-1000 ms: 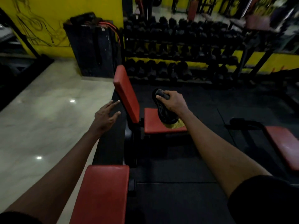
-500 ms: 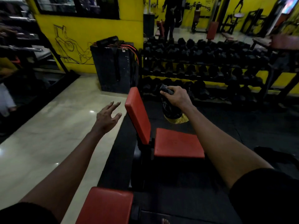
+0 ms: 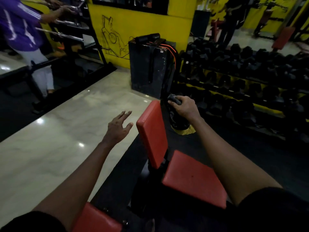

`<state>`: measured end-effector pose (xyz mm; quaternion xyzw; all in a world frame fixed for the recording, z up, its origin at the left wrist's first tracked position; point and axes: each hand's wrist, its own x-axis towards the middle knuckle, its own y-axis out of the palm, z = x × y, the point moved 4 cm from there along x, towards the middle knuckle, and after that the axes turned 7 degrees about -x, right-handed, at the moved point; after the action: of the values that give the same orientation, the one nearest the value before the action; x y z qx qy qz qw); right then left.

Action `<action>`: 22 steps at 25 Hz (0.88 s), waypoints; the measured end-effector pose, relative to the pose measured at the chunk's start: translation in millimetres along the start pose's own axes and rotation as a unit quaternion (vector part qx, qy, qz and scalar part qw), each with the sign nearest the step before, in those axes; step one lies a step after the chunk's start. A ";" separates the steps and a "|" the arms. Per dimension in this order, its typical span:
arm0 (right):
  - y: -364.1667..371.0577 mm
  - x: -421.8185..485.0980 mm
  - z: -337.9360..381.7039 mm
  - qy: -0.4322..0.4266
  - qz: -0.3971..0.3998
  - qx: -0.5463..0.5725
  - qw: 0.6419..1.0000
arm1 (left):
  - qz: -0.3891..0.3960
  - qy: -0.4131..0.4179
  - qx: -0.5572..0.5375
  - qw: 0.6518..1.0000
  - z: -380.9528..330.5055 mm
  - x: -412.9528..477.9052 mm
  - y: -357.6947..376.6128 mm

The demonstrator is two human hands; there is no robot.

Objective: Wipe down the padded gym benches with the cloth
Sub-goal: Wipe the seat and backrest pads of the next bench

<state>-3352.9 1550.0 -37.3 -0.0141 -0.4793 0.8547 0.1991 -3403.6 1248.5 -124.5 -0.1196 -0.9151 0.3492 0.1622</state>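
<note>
Cloth (image 3: 175,120) between fingers (image 3: 184,99) of right hand (image 3: 186,108)

Three red pads (image 3: 153,134) (image 3: 194,180) (image 3: 98,220), one cloth (image 3: 175,121), two hands (image 3: 117,129) (image 3: 185,106), two bystanders (image 3: 20,30) (image 3: 229,17).

The right hand (image 3: 185,107) covers the top of the cloth (image 3: 177,119), whose dark folds merge with the shadowed floor (image 3: 225,148). The nearest red pad (image 3: 97,220) is cut off by the bottom edge. A person in purple (image 3: 20,27) is cropped at the top left corner. The dumbbells (image 3: 242,64) blur into dark lumps.
</note>
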 end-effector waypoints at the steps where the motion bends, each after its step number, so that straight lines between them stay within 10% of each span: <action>1: 10.9 18.8 -3.5 -0.006 0.007 0.000 1.000 | -0.002 -0.008 -0.004 1.000 6.3 13.8 10.3; 22: 209.0 211.5 -43.7 -0.218 0.183 -0.090 0.954 | -0.023 -0.236 -0.114 0.965 62.7 72.3 144.9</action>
<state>-3606.5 1564.0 -198.1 0.0670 -0.5749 0.8122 -0.0723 -3478.6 1340.4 -251.4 -0.0298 -0.9637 0.2573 -0.0654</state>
